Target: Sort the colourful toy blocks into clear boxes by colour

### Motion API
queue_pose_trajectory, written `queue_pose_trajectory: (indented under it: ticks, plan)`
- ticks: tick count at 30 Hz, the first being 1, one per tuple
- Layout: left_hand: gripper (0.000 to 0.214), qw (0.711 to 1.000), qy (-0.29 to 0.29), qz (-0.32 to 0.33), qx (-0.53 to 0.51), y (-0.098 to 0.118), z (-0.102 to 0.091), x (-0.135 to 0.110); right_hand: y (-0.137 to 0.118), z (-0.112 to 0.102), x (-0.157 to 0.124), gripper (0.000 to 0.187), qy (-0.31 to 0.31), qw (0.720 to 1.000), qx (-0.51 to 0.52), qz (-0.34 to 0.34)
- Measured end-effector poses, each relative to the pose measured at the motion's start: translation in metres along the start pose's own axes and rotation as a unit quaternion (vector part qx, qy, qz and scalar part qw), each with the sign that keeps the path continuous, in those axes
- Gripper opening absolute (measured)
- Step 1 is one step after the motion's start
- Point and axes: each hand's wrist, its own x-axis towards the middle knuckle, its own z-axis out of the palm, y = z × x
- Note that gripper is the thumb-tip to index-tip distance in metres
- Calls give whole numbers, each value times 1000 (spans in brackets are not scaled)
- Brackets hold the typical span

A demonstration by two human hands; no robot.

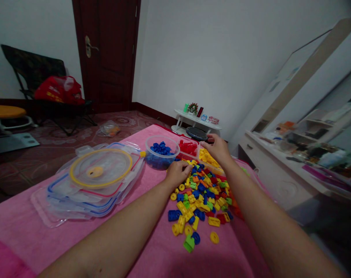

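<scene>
My left hand [178,174] is at the far edge of a loose heap of toy building bricks [203,189], in yellow, blue, green, red and orange. Its fingers are curled together at the tips beside some yellow bricks; what they hold, if anything, I cannot make out. Above the border between a container of red bricks [188,147] and one of yellow bricks [208,157] hovers my right hand [218,150]. Its thumb and forefinger are apart, with nothing visible between them. Left of the red ones, a round clear tub [152,158] contains blue bricks.
Stacked clear lids [85,197] with coloured seals lie on the left of the pink cloth [152,239]. An orange object [236,208] is partly hidden by my right forearm. Beyond the table are a low white stand [178,112], a door [106,50] and a chair [33,63].
</scene>
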Motion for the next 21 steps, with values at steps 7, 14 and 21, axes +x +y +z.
queue_pose_trajectory:
  ticks: [7,14,21]
  plan:
    - [36,1000,7,1,11,3,-1,-1,14,-7,-67,18,-73,996,49,-26]
    - [38,1000,11,8,13,1,1,-2,38,-11,-105,40,-181,983,-2,-24]
    - [38,1000,2,-4,-2,-1,3,-2,42,-9,-111,26,-173,983,-57,-25]
